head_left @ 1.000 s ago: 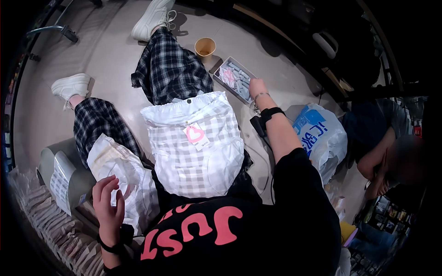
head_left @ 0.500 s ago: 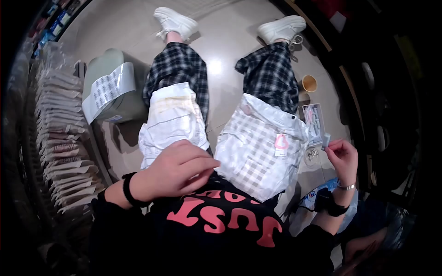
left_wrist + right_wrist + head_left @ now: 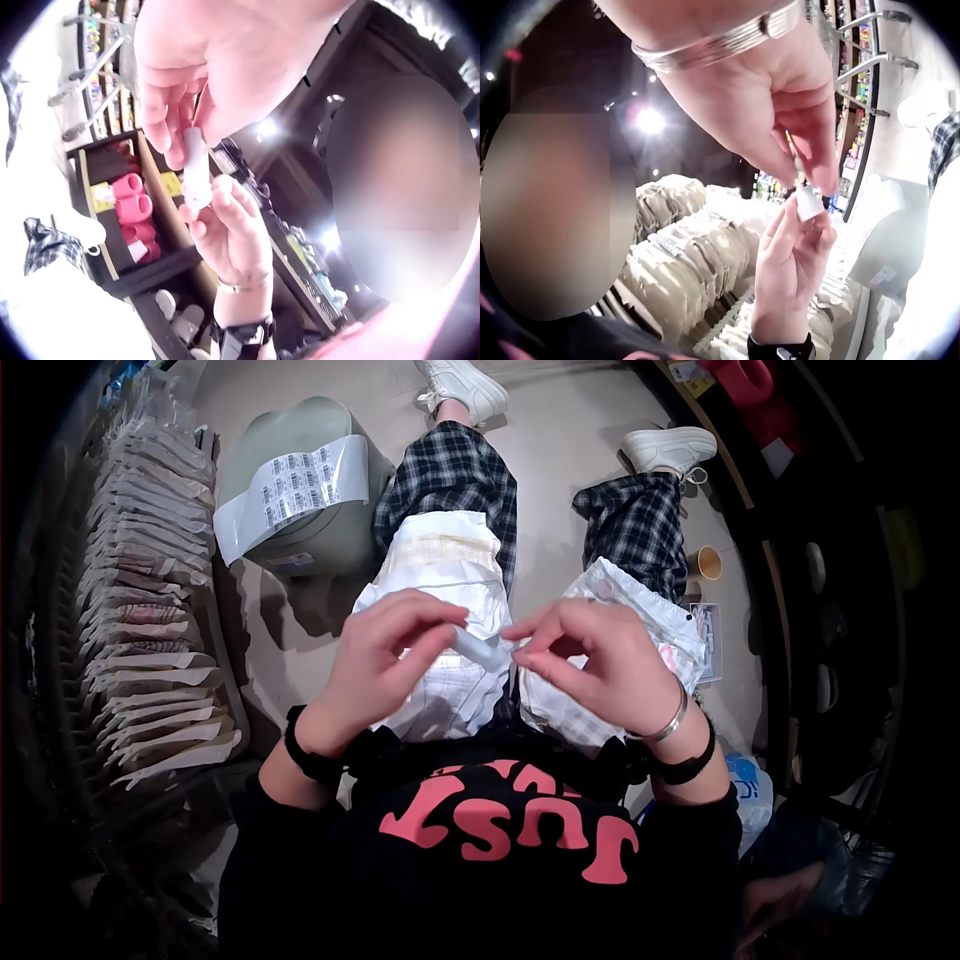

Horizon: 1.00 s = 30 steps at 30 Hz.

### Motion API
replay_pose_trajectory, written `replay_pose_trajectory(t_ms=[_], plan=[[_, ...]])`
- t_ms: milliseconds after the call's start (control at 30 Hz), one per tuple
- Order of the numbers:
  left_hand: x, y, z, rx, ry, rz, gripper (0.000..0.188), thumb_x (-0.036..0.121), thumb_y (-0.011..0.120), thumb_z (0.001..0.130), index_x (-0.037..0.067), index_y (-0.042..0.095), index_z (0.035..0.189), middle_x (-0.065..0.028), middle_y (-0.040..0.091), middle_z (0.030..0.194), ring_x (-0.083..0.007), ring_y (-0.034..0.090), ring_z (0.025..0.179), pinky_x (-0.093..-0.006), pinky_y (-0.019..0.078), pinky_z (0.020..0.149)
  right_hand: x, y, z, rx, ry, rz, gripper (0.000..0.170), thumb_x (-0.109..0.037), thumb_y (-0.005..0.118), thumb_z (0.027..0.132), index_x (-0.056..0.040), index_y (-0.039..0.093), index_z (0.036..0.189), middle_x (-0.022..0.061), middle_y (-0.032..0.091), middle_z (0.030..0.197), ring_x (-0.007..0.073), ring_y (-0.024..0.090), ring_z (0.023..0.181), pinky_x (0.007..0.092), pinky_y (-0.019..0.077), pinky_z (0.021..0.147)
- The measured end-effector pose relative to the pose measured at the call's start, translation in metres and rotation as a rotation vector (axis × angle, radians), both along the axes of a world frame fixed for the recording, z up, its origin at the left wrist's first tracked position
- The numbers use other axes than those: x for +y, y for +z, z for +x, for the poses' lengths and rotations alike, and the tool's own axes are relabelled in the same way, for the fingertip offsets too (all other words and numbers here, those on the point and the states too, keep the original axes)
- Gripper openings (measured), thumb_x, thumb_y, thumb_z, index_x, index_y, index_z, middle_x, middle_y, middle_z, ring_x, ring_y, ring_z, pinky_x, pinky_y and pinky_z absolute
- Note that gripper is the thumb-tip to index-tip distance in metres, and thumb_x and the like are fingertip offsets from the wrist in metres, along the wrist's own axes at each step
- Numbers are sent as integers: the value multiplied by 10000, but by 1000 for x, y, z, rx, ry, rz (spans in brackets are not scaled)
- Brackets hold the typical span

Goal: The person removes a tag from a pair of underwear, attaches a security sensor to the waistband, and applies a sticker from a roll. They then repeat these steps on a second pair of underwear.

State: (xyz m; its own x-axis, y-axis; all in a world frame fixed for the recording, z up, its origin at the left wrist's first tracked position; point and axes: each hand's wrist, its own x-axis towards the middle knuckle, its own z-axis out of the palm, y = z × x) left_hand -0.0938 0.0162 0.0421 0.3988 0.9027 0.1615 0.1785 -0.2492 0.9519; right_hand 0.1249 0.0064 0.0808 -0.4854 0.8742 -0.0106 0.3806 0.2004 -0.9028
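Over the lap, my left hand pinches a small pale grey rod-shaped tag, like a security tag, between thumb and fingers. My right hand meets it at the tag's other end, fingertips close together. The right wrist view shows a thin gold-tipped pin between the right thumb and fingers, just above the tag. Beneath the hands, a white garment lies on the left thigh. A white and grey checked garment with a gathered waist lies on the right thigh, partly hidden by the right hand.
An open box with small pieces and a paper cup stand on the floor at right. Left are a grey-green bin with a barcode sheet and a long row of packed garments. Dark shelves line the right.
The right hand went from the box, lifting out the pale grey tag, to the lap. The left hand came in and now grips the tag. The head view has turned left.
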Motion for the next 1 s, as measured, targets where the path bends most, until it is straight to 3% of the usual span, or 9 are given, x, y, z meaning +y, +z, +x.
replay_pose_trajectory(t_ms=[67,233,333,467,667,767,867,900,1000], plan=[[18,-20,-19,-331,99,-357,203,84,431,881,-34,544,1001,-74,572,871,-140,574,741,-226,467,665,21,-17,-10,482,-153,-256,93,-58,594,783,-5,519,793,102,614,815,132,596,647,226,493,589],[61,-89,-55,-1024,75,-800,222,151,405,912,-39,514,949,-57,534,851,-111,545,767,-214,473,682,65,-79,-31,513,-263,-517,111,-46,587,795,18,501,826,88,589,745,118,584,618,217,497,559],[67,-106,-52,-1098,268,-889,222,205,437,906,-3,512,898,-60,544,821,-96,537,704,-206,481,649,72,-120,-44,435,-285,-507,99,-48,582,800,13,508,822,76,584,701,107,560,561,209,466,506],[67,-97,-39,-858,448,-812,247,210,424,911,-17,496,977,-33,516,785,-92,514,713,-218,466,688,69,-147,-52,383,-354,-522,101,-44,586,796,18,516,832,69,578,664,100,544,519,208,454,480],[72,-117,-43,-875,112,-954,250,211,386,921,-8,490,982,-39,494,801,-123,493,703,-258,415,660,65,-154,-53,555,-453,-618,74,-42,576,803,19,538,821,66,579,693,97,545,547,201,450,494],[78,-135,-49,-941,-126,-932,248,234,437,895,-1,491,954,-83,511,814,-196,515,719,-298,412,672,67,-158,-48,462,-424,-631,72,-36,562,812,20,554,856,61,577,720,98,548,586,195,455,538],[73,-108,-27,322,167,24,261,240,512,840,10,475,957,-121,503,843,-221,505,735,-310,406,675,67,-165,-47,551,-398,-595,106,-29,553,816,22,560,909,55,574,738,91,546,618,193,458,582],[74,-111,-24,418,152,264,310,212,603,763,9,475,960,-158,522,896,-270,533,803,-324,419,692,66,-161,-49,508,-426,-552,127,-13,549,814,30,561,932,50,572,748,90,553,654,197,463,612],[74,-110,-19,474,65,109,325,149,649,719,7,471,952,-163,547,896,-288,538,873,-340,436,718,68,-166,-48,534,-428,-466,104,-1,571,796,47,565,888,63,597,765,99,576,648,203,484,597]])
